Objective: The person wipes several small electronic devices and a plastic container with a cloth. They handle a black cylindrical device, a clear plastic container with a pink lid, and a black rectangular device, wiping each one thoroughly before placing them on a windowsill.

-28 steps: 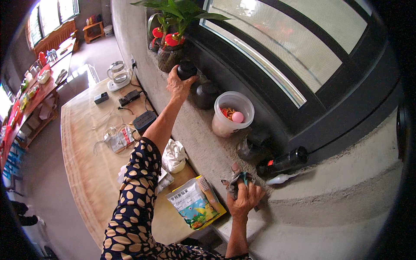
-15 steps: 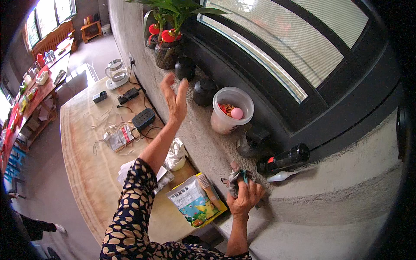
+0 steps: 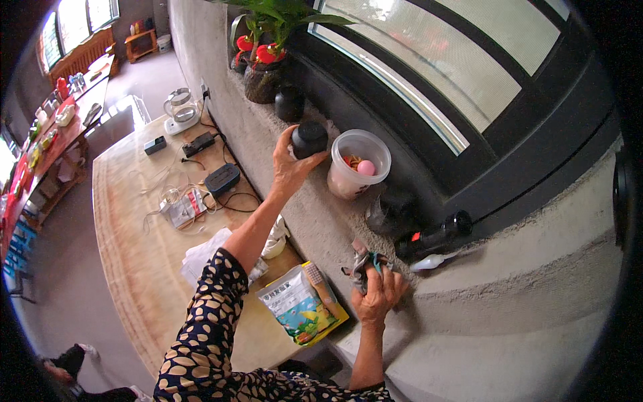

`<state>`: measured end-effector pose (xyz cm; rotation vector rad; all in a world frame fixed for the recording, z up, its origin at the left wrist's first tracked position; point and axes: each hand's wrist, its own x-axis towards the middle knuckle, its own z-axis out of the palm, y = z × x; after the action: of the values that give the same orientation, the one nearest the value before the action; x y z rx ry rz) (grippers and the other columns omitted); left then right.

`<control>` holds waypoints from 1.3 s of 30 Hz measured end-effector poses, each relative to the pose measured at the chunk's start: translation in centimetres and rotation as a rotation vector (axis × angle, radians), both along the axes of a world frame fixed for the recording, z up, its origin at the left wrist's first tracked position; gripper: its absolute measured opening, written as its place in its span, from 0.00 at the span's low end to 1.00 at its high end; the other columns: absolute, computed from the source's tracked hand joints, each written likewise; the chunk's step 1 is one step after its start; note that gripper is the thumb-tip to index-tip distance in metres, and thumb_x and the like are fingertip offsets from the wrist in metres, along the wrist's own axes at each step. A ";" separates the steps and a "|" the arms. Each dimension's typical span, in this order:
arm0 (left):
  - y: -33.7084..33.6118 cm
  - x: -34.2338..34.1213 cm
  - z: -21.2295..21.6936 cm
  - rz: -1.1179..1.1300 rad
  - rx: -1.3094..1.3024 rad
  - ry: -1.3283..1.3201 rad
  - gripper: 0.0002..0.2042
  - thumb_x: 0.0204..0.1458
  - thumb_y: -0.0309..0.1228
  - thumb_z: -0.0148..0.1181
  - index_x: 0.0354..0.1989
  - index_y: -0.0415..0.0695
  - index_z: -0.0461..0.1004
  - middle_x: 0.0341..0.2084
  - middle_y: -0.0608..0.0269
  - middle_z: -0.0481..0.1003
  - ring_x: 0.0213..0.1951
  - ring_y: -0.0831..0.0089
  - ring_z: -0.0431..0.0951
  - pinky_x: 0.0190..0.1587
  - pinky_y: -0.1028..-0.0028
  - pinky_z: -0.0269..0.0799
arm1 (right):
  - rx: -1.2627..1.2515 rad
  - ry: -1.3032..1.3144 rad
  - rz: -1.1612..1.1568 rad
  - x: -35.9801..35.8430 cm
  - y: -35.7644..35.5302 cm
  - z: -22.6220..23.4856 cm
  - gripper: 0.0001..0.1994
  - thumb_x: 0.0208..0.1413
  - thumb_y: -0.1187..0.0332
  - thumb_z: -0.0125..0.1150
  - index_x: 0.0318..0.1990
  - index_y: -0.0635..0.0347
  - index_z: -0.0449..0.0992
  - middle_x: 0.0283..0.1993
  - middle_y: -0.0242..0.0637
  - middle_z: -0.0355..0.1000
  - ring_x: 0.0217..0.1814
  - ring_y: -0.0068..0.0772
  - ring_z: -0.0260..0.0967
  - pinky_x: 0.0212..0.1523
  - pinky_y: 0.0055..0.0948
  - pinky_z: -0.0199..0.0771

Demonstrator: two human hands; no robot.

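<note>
My left hand (image 3: 289,167) is wrapped round a small round black jar (image 3: 310,139) on the rough concrete ledge (image 3: 305,208). Whether the jar is lifted off the ledge I cannot tell. In my right hand (image 3: 379,295) is a crumpled grey cloth (image 3: 366,260), pressed on the ledge lower down. Close by the left hand stand a second black jar (image 3: 289,103) and a translucent plastic tub (image 3: 341,184) with a pink ball and orange-red bits inside. Beyond the cloth are a dark pot (image 3: 387,214), a black cylinder (image 3: 439,234) lying tilted, and a white bulb-shaped piece (image 3: 429,262).
Potted greenery (image 3: 271,20) in a dark glass vase (image 3: 263,83) stands farther up the ledge, beside a black-framed window (image 3: 429,80). The table (image 3: 127,221) at left bears a glass kettle (image 3: 181,110), a power strip (image 3: 222,179), cables and a colourful bag (image 3: 301,308).
My left hand, open in the air before, has moved down and right and taken hold of the black jar. My right hand stays with the cloth at nearly the same spot.
</note>
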<state>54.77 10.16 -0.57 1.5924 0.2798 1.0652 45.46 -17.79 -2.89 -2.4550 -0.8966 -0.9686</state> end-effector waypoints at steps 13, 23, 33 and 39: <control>-7.8 -18.2 -6.8 -0.248 -0.294 0.127 0.36 0.30 0.23 0.69 0.53 0.41 0.60 0.41 0.62 0.68 0.43 0.74 0.70 0.47 0.76 0.66 | 0.595 0.508 0.291 -5.2 4.2 3.1 0.15 0.48 0.76 0.55 0.45 0.66 0.70 0.43 0.43 0.65 0.47 0.44 0.65 0.47 0.40 0.65; -12.1 -23.6 -5.1 -0.400 -0.325 0.147 0.29 0.36 0.26 0.70 0.48 0.41 0.60 0.38 0.65 0.68 0.40 0.79 0.66 0.44 0.76 0.65 | 0.264 0.635 0.357 -7.3 8.6 1.8 0.13 0.48 0.66 0.53 0.42 0.59 0.73 0.46 0.47 0.68 0.46 0.45 0.66 0.42 0.37 0.65; -12.2 -24.6 -6.0 -0.372 -0.124 0.239 0.29 0.30 0.26 0.68 0.45 0.40 0.62 0.34 0.59 0.69 0.37 0.69 0.69 0.42 0.72 0.67 | 0.371 0.696 0.633 -7.7 6.5 1.3 0.17 0.51 0.65 0.53 0.46 0.65 0.70 0.43 0.50 0.64 0.47 0.49 0.62 0.49 0.39 0.63; -12.4 -26.7 -5.1 -0.482 -0.039 0.021 0.30 0.34 0.28 0.67 0.50 0.40 0.62 0.44 0.55 0.64 0.47 0.63 0.66 0.50 0.68 0.62 | -0.014 0.350 0.752 -9.6 4.1 3.5 0.25 0.34 0.66 0.67 0.46 0.55 0.72 0.49 0.44 0.62 0.53 0.51 0.57 0.50 0.46 0.63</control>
<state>28.12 -2.26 -5.70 1.5323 -0.0711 0.6655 35.89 -13.70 0.58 -1.9244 -1.5108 -0.2583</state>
